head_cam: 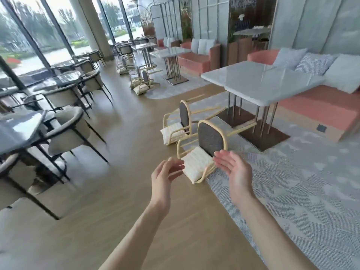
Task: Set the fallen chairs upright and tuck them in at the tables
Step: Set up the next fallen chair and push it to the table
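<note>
Left hand [165, 175] extended forward, fingers straight and loosely spread, holding nothing; right hand [234, 171] likewise extended, palm turned inward, fingers relaxed and apart, holding nothing; the two hands flank the cream cushion of the nearest fallen chair [204, 151] — whether either touches it cannot be told. That chair lies tipped on its back on the wooden floor [120, 191] at the edge of the patterned rug [292, 191], grey seat panel facing up, legs pointing toward the marble desk [259, 80]; a second fallen chair [181, 121] lies just beyond it in the same attitude, legs likewise toward that desk. Behind the desk, a coral bench [315, 106] with pale pillows. Farther down the room — more fallen chairs [142, 82] on the floor near a second marble desk [171, 51]. At left, dark-framed armchairs [68, 129] stand upright at glass-topped desks beside the windows [25, 36].
</note>
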Tool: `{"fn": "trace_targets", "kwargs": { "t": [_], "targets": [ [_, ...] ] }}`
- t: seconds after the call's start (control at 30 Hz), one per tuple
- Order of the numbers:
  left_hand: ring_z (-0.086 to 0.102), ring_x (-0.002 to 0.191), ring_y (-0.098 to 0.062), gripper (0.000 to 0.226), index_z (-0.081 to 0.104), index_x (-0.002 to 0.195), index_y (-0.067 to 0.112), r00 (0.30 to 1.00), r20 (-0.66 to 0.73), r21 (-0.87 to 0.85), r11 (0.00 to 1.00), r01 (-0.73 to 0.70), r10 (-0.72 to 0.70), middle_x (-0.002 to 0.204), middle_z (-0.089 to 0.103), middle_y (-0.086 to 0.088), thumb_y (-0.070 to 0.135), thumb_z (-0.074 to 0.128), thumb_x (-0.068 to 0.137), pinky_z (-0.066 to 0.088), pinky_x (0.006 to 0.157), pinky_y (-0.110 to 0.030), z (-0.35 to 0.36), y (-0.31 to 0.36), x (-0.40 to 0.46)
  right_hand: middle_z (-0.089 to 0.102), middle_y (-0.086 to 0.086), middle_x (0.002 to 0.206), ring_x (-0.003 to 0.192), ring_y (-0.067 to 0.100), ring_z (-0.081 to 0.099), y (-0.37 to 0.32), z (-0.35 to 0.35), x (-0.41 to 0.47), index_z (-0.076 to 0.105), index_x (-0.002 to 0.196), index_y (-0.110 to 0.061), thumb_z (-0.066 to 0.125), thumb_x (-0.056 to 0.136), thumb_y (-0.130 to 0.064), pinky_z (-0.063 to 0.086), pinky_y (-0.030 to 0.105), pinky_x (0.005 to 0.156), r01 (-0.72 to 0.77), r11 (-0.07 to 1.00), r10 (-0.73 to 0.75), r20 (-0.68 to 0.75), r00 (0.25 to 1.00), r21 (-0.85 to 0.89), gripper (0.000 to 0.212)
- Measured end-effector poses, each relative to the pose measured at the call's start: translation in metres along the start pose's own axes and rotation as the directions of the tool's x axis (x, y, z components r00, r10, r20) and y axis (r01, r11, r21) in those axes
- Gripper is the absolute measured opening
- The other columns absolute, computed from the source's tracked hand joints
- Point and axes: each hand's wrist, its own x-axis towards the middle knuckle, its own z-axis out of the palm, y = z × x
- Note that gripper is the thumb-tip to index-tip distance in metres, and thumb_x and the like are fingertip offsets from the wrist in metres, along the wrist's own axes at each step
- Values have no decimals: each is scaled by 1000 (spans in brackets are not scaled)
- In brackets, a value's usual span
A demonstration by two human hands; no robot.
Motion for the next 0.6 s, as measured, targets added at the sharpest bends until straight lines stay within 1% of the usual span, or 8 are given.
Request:
{"fn": "trace_targets", "kwargs": {
  "t": [0.07, 0.13, 0.23, 0.3, 0.4, 0.53, 0.6],
  "targets": [
    [72, 92, -29, 33, 71, 92, -1, 999, -42, -20, 1000, 5, -6, 99, 75, -18, 22, 50, 102, 55, 90, -44, -25, -5, 40, 78, 16, 95, 89, 29, 75, 24, 28, 30, 71, 98, 0, 50, 101, -16, 60, 33, 82, -32, 999, 33, 27, 999, -30, 27],
    [71, 92, -31, 34, 71, 90, -1, 997, -70, -55, 998, 16, -20, 99, 75, -20, 22, 49, 102, 55, 91, -45, -52, -13, 91, 77, 18, 96, 88, 29, 75, 52, 59, 67, 71, 100, 3, 50, 101, -15, 60, 32, 79, -55, 997, 56, 30, 998, -58, 27],
    [70, 92, -35, 36, 71, 87, -2, 996, -75, -131, 991, 35, -46, 99, 74, -23, 21, 48, 102, 55, 92, -46, -77, -20, 164, 77, 20, 96, 88, 31, 75, 83, 99, 118, 70, 103, 5, 50, 101, -15, 59, 35, 82, -51, 996, 52, 16, 999, -74, 28],
    [69, 92, -35, 37, 69, 87, -2, 995, -45, -146, 986, 85, -92, 98, 73, -25, 21, 46, 103, 54, 94, -47, -90, -23, 220, 77, 19, 95, 88, 31, 74, 99, 128, 155, 69, 103, 5, 50, 101, -15, 59, 37, 82, -53, 995, 49, -54, 997, -83, 28],
    [70, 90, -34, 37, 71, 83, 1, 990, 20, -136, 980, 143, -141, 98, 73, -24, 21, 47, 102, 53, 95, -49, -100, -18, 293, 77, 19, 96, 88, 30, 75, 114, 166, 203, 69, 102, 1, 48, 102, -16, 58, 37, 82, -67, 996, 59, -148, 987, -51, 27],
    [72, 87, -30, 35, 70, 86, -1, 988, 91, -94, 987, 132, -123, 96, 74, -20, 19, 46, 102, 54, 94, -46, -102, -2, 391, 78, 16, 95, 89, 30, 75, 133, 209, 264, 69, 101, 0, 49, 101, -17, 57, 36, 82, -42, 999, 35, -227, 973, -23, 27],
    [71, 90, -31, 37, 71, 81, 3, 984, 124, -92, 986, 139, -127, 96, 74, -20, 19, 46, 102, 55, 90, -43, -101, 2, 433, 78, 16, 94, 87, 30, 75, 145, 225, 290, 70, 99, -1, 49, 101, -17, 58, 36, 82, -25, 1000, 21, -274, 962, -12, 26]
  ]
}}
